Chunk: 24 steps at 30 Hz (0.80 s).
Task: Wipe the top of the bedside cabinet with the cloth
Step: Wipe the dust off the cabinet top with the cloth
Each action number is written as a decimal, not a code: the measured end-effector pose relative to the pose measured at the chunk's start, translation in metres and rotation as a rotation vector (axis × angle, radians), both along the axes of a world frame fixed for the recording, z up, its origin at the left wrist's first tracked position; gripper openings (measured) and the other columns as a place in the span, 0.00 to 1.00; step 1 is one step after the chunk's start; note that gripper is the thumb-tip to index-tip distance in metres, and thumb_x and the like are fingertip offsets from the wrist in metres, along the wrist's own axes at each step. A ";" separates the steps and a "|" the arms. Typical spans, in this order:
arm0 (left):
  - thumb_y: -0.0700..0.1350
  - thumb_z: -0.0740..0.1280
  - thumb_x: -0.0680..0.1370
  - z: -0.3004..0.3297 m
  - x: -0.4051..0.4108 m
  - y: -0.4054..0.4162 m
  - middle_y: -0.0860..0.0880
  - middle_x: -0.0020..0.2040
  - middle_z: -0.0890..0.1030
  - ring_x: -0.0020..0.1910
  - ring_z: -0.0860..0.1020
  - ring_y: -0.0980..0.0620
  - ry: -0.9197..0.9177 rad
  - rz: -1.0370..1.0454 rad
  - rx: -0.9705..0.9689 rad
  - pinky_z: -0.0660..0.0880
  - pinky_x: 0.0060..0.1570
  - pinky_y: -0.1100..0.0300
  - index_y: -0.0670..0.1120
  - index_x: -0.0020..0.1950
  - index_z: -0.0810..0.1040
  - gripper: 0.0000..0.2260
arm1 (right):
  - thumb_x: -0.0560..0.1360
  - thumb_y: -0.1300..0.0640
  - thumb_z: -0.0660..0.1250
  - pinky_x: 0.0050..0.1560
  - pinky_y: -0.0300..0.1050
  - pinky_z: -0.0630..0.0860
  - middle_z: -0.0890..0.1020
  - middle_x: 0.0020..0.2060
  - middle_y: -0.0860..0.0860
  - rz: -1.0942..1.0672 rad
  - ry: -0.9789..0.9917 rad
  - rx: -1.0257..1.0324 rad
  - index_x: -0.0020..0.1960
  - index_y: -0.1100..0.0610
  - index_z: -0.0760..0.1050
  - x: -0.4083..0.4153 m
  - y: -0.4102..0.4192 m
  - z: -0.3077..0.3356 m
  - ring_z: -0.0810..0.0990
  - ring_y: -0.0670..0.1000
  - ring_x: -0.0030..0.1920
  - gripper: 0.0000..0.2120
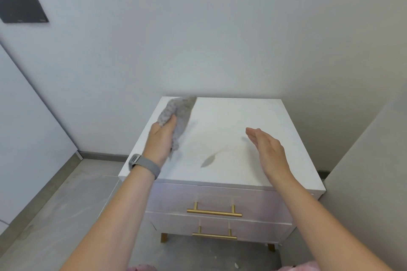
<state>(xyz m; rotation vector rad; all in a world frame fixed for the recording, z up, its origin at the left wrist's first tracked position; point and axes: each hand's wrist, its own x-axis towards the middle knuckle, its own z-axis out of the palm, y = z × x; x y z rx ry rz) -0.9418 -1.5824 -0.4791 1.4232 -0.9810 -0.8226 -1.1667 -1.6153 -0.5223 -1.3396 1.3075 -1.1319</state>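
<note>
Bare forearms reach in from six o'clock toward a white bedside cabinet (231,121) standing in a plain grey-walled corner. At nine o'clock of its top, the left hand (161,141), a grey band (148,166) on its wrist, is closed round a speckled grey cloth (178,112). One fold is pinched between thumb and fingers, while the rest fans out toward the rear left corner at eleven o'clock. Whether the far flap lies flat on the surface or is lifted off it cannot be told; its edge is blurred.

Done well, the wipe probably calls for the palm pressing the cloth flat, so that more fabric meets the top, and for overlapping strokes from the back edge to the front lip.

Centre frame, a grey leaf-shaped mark (208,160) sits on the slab at six o'clock of the top, likely veining or a smear. The surface looks hard, smooth and faintly marbled, its edges square.

At three o'clock the right hand (267,152) hovers edge-on above the top, fingers straight and together, holding nothing.

Below, two pale drawer fronts carry slim brass bar handles (214,212).
</note>
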 end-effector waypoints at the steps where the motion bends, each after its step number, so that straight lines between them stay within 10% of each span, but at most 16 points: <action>1: 0.51 0.62 0.76 -0.007 0.011 0.003 0.45 0.40 0.83 0.41 0.79 0.43 -0.094 0.002 0.055 0.76 0.42 0.54 0.47 0.48 0.82 0.11 | 0.79 0.47 0.52 0.70 0.45 0.64 0.78 0.63 0.45 -0.001 0.007 0.001 0.62 0.52 0.76 0.001 0.000 0.000 0.73 0.44 0.66 0.20; 3: 0.58 0.58 0.75 -0.026 0.026 0.015 0.46 0.66 0.77 0.69 0.71 0.45 -0.299 -0.044 0.175 0.67 0.69 0.49 0.49 0.65 0.77 0.23 | 0.79 0.47 0.51 0.70 0.43 0.64 0.78 0.63 0.45 0.005 0.035 0.003 0.62 0.52 0.76 0.002 0.001 0.000 0.72 0.44 0.66 0.20; 5: 0.64 0.54 0.72 -0.045 0.027 0.030 0.54 0.74 0.68 0.75 0.61 0.54 -0.400 -0.087 0.255 0.56 0.75 0.51 0.56 0.71 0.68 0.30 | 0.79 0.47 0.51 0.67 0.41 0.63 0.78 0.64 0.45 0.018 0.071 0.002 0.63 0.52 0.76 0.004 0.003 0.001 0.72 0.44 0.67 0.20; 19: 0.56 0.53 0.79 -0.048 -0.077 0.024 0.52 0.63 0.75 0.65 0.71 0.49 -0.137 -0.033 0.312 0.62 0.68 0.55 0.52 0.69 0.69 0.21 | 0.79 0.48 0.52 0.64 0.38 0.63 0.77 0.64 0.45 0.018 0.130 -0.014 0.64 0.52 0.75 0.003 0.012 0.005 0.71 0.44 0.67 0.20; 24: 0.59 0.52 0.72 -0.041 -0.094 0.009 0.54 0.44 0.78 0.49 0.76 0.51 -0.114 -0.158 0.291 0.70 0.60 0.52 0.52 0.52 0.78 0.20 | 0.79 0.49 0.53 0.60 0.38 0.66 0.80 0.58 0.44 0.047 0.132 -0.026 0.58 0.50 0.78 0.005 0.013 0.006 0.75 0.44 0.63 0.17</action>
